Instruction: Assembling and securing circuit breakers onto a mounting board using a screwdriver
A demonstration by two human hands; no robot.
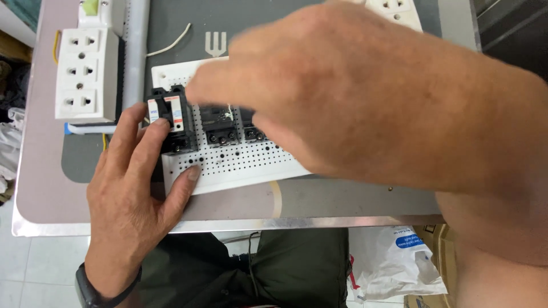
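1. Two hands are in view above the table [51, 188]. My left hand [134, 188] enters from 7 o'clock, and my right hand [342, 97] reaches across from 3 o'clock.
2. My left hand lies flat and open. Its fingers touch the black circuit breaker [171, 117] at the left end of the row, and its thumb [185, 185] presses on the near left corner of the white perforated board [240, 165]. A dark watch [91, 291] sits on that wrist.
3. My right hand hovers over the middle of the board, blurred, with fingers curled downward. I cannot tell whether it grips anything, since the fingertips are hidden from this view.
4. The circuit breaker stands upright on the board, at 9 o'clock from my right hand, with white and red labels on its face. More black breakers [220, 128] stand just beside it at 3 o'clock, partly covered by my right hand.
5. A white socket block [85, 74] rests at 10 o'clock from the board, next to a grey conduit pipe [136, 51]. A second white socket strip [397, 11] shows at 1 o'clock, at the table's far edge.
6. A loose white wire [171, 43] lies on the dark mat [171, 23] at 12 o'clock from the breaker.
7. A white plastic bag [394, 262] lies on the floor at 5 o'clock, below the table edge.
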